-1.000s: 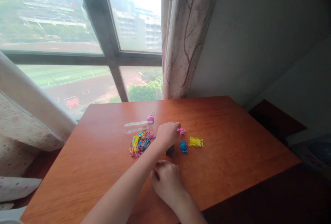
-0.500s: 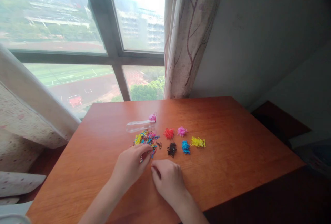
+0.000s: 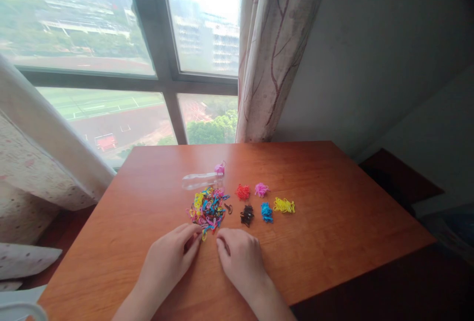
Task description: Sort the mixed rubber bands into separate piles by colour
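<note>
A mixed heap of small coloured rubber bands [image 3: 208, 208] lies mid-table. To its right sit small sorted clumps: red [image 3: 243, 191], pink [image 3: 261, 189], black [image 3: 246, 215], blue [image 3: 265, 211] and yellow [image 3: 284, 205]. My left hand [image 3: 168, 259] rests at the heap's near edge. Its fingertips are pinched together at a yellow band [image 3: 203, 235]. My right hand [image 3: 239, 258] lies beside it, just below the black clump. The fingers are curled down onto the wood and hide whatever is under them.
A clear plastic bottle [image 3: 199, 180] with a pink cap [image 3: 219, 168] lies on its side behind the heap. The wooden table [image 3: 333, 197] stands against a window, with a patterned curtain [image 3: 274, 54] behind and another curtain [image 3: 40, 168] at left. A dark shelf [image 3: 400, 175] sits to the right.
My left hand drew back from the pink and red clumps, across the mixed heap, to the heap's near edge. The right hand stayed put.
</note>
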Demonstrator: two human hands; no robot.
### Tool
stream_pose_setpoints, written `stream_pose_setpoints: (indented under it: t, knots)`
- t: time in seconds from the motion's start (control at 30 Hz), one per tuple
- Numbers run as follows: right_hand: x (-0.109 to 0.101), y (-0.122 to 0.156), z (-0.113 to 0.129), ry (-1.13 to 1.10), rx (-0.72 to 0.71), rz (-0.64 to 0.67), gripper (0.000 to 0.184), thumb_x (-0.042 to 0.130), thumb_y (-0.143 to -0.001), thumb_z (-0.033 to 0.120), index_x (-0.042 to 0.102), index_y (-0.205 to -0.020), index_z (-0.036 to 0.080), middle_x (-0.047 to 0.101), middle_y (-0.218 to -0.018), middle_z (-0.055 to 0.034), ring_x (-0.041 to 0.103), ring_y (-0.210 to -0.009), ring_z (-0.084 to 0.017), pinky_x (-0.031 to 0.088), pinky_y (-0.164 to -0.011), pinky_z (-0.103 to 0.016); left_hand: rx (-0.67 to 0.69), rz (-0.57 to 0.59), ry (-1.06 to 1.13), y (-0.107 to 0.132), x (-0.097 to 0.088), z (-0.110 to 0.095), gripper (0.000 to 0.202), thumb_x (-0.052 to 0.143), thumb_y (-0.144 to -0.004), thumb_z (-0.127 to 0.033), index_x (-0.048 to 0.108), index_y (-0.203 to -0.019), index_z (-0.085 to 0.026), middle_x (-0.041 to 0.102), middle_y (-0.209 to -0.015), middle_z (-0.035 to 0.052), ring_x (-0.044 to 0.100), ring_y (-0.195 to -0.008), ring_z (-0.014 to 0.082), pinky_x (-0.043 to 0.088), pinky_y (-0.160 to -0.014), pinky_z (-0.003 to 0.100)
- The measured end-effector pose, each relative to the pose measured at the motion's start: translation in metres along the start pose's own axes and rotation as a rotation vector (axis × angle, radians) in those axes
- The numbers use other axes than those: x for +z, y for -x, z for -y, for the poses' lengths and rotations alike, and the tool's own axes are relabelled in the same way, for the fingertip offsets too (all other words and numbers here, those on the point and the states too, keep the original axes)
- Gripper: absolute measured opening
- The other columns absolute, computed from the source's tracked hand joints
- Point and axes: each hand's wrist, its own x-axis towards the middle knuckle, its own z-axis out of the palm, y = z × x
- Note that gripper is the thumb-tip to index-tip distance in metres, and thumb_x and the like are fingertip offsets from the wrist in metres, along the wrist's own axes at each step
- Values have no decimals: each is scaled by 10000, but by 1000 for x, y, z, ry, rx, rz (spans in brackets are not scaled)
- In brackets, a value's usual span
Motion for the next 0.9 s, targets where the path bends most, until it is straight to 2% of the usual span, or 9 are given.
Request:
stream_pose_setpoints:
  t: [0.17, 0.5, 0.6, 0.73, 0.9]
  knots:
    - [-1, -1, 1, 5, 3, 18, 105, 564, -903, 158, 604, -865, 247, 692, -815, 22, 631, -771, -150, 328, -649, -237, 46, 8, 36, -2, 9, -7, 227, 469, -921, -283, 682, -997, -275, 737, -949, 5, 696, -819, 171, 491, -706, 239]
    - [4, -9, 10, 95, 120, 9, 41, 633, -907, 263, 626, -947, 259, 708, -813, 15, 655, -725, -173, 307, -590, -261, 84, -57, 117, 3, 12, 0, 178, 497, -914, -276, 665, -969, -255, 739, -927, 3, 696, -811, 163, 507, -718, 240]
    - [6, -12, 11, 114, 125, -7, 23, 615, -913, 230, 625, -915, 251, 701, -788, 12, 650, -702, -168, 291, -575, -261, 93, -69, 127, 3, 12, 0, 172, 503, -912, -271, 664, -972, -256, 737, -920, -1, 695, -803, 159, 505, -712, 234]
    - [6, -12, 10, 114, 107, -25, 90, 587, -916, 174, 622, -873, 245, 694, -767, 17, 645, -693, -159, 283, -577, -262, 95, -73, 132, 2, 13, 1, 172, 505, -916, -279, 664, -979, -258, 736, -914, -4, 694, -802, 156, 503, -714, 232]
    - [7, -12, 8, 93, 103, -45, 85, 603, -905, 176, 625, -860, 245, 692, -759, 23, 642, -692, -153, 280, -578, -265, 77, -53, 132, 2, 13, 1, 165, 506, -917, -282, 662, -971, -266, 732, -915, -14, 691, -809, 156, 501, -716, 233]
